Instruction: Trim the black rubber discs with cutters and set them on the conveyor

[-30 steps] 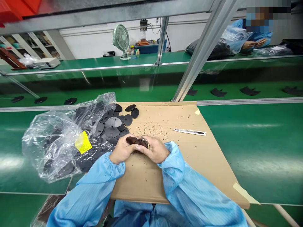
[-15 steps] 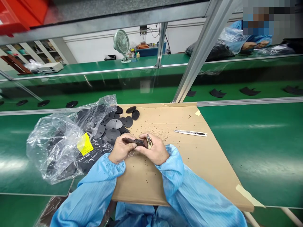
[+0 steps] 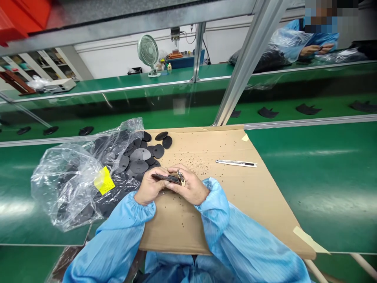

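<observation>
Bag (image 3: 73, 181) beside left hand (image 3: 150, 188), cutter (image 3: 235, 163) beyond right hand (image 3: 190, 189); both pinch disc (image 3: 166, 178).

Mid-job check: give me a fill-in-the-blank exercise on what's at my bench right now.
The left hand and right hand pinch one dark disc over a brown sheet of ___.
The label on the clear bag is ___.
The slim blade tool lies on the ___ side of both hands.
Missing words: cardboard; yellow; right.

Bright, sharp, glare on green tabletop (image 3: 324, 184)
</observation>
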`<state>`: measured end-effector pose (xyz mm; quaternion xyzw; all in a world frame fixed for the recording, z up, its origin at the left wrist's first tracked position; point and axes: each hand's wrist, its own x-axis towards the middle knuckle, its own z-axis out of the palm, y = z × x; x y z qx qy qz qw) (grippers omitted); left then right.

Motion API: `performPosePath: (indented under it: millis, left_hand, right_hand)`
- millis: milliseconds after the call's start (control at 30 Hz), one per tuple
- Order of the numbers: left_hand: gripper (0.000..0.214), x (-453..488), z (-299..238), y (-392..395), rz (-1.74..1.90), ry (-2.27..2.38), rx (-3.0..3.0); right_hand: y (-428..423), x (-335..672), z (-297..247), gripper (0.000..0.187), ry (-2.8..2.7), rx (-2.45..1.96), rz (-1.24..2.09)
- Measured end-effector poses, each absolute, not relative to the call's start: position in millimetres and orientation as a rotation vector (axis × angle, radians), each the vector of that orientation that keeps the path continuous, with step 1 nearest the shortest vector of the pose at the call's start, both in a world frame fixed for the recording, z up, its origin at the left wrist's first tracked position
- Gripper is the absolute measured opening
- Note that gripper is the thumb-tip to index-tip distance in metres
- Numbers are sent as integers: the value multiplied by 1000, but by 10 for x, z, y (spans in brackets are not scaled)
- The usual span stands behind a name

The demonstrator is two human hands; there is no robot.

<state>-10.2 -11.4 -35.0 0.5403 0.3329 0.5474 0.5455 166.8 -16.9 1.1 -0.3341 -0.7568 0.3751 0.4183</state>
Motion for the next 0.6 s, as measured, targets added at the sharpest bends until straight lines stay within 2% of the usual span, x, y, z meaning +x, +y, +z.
performPosePath:
  millis: [233,600]
  left_hand:
    - [21,-80,-355,-121,1285,839,1303]
    - [22,1,-264,-158,1319,841,1312]
  right_hand:
    - [-121,1721,50,30,-2008,-730,970]
    - [-128,1726,26,38,-1948,-754,1030]
